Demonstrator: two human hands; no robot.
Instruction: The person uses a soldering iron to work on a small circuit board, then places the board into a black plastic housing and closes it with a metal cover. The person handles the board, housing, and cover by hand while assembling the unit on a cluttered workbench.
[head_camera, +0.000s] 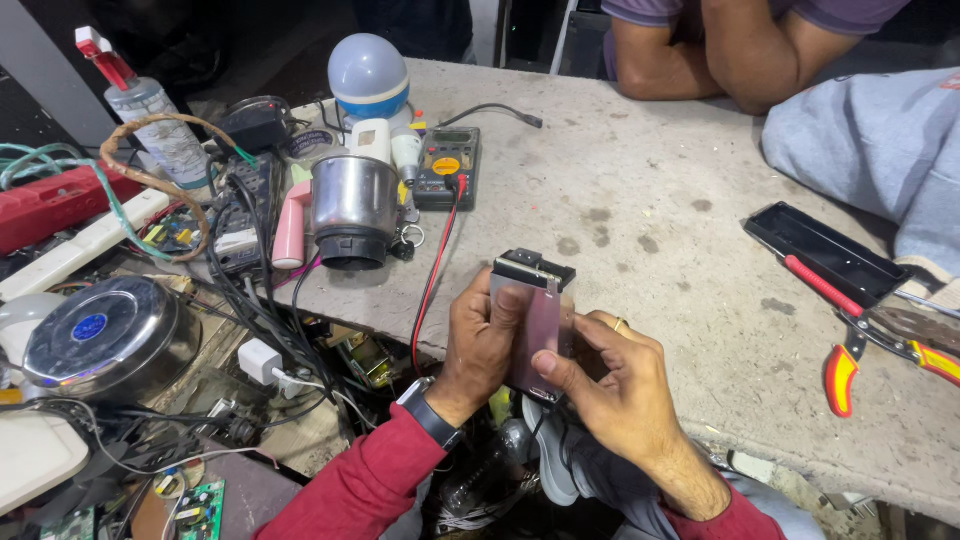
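Metal-cased module (535, 325) held in both hands, lower centre of frame, over the edge of the grey worktop (650, 220).

Upper left: clear spray bottle (150, 125), red trigger, pale printed label. Centre: left hand (480, 345) clasps the module's left edge, thumb on its face; right hand (610, 385) pinches the lower right corner. Looks light and stiff, with slick sheet sides; black connector end likely fragile, so hold by the edges. Right: red-and-yellow pliers (870, 335) beside a black tray (825, 250).

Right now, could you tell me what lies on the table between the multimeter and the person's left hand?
In the head view, only the red wire runs from multimeter toward left hand.
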